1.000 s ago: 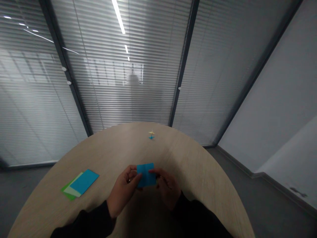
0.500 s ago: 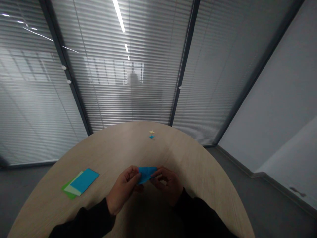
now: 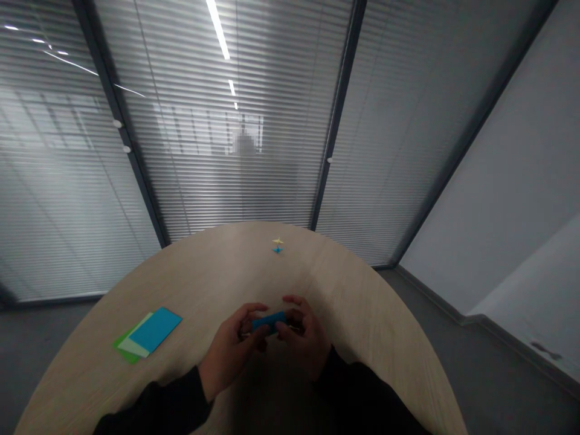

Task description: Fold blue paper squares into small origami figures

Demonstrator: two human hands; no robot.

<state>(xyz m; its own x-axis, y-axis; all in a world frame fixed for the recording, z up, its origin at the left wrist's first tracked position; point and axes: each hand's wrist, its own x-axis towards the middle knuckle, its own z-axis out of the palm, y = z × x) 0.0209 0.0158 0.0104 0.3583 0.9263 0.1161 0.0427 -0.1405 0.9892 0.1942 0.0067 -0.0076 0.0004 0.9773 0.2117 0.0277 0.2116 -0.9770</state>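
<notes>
Between my hands is a small folded piece of blue paper [image 3: 270,319], held just above the table near its front. My left hand [image 3: 235,341] grips its left end, with the thumb along the lower edge. The right end is pinched by my right hand [image 3: 306,332], thumb in front and index finger raised above the paper. Fingers hide both ends, and the exact fold cannot be made out. Farther back stand two tiny folded paper figures, a yellow one [image 3: 278,241] and a blue one [image 3: 277,249].
The round wooden table [image 3: 217,260] fills the lower view. On its left lies a stack of paper sheets: blue [image 3: 156,331] on top, pale green [image 3: 131,347] and brighter green [image 3: 118,342] beneath. Behind are glass panels with blinds [image 3: 235,187]; a white wall [image 3: 507,199] stands on the right.
The blue paper has turned from a wide, pointed flat shape into a narrow, slightly tilted strip. My right index finger has lifted off it, and both thumbs now press its near side.
</notes>
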